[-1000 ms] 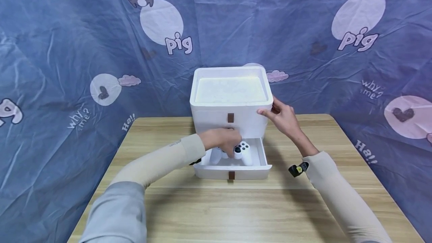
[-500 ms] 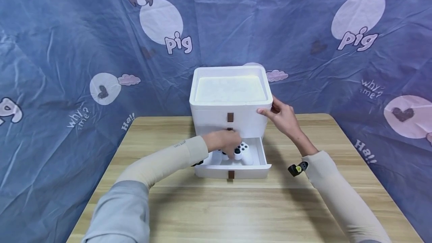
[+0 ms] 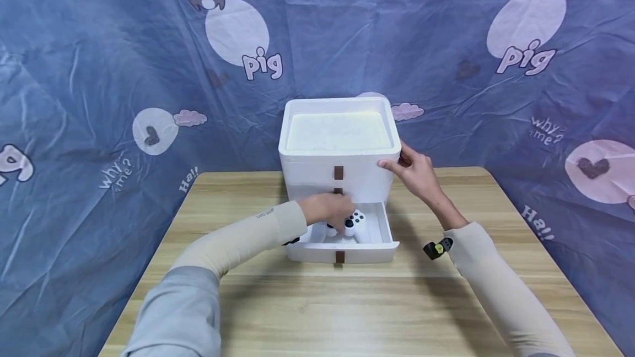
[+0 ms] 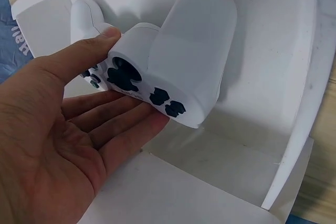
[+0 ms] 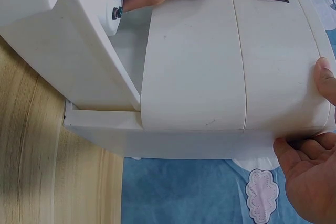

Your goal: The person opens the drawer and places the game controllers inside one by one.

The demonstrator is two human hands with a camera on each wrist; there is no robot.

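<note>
A white game controller (image 4: 194, 40) with black sticks and buttons is in the pulled-out bottom drawer (image 3: 307, 253) of a white storage box (image 3: 306, 174). My left hand (image 3: 328, 207) reaches into that drawer. In the left wrist view, the left hand (image 4: 58, 129) pinches the controller's middle, thumb on one side and fingers on the other. The controller looks tilted; whether it touches the drawer floor I cannot tell. At the box's upper right corner my right hand (image 3: 418, 176) grips the side, its thumb on the front face. Part of the right fingers is hidden behind the box.
Brown tabs (image 3: 339, 172) mark the drawer fronts, and the upper drawers are closed. The box has a shallow rimmed tray top (image 3: 342, 131). It stands toward the back of a wooden table (image 3: 317, 313), before a blue printed curtain (image 3: 337, 43).
My left forearm and sleeve have shifted slightly to the right, covering more of the controller's left side. The right hand keeps its grip on the box, and the drawer stays out.
</note>
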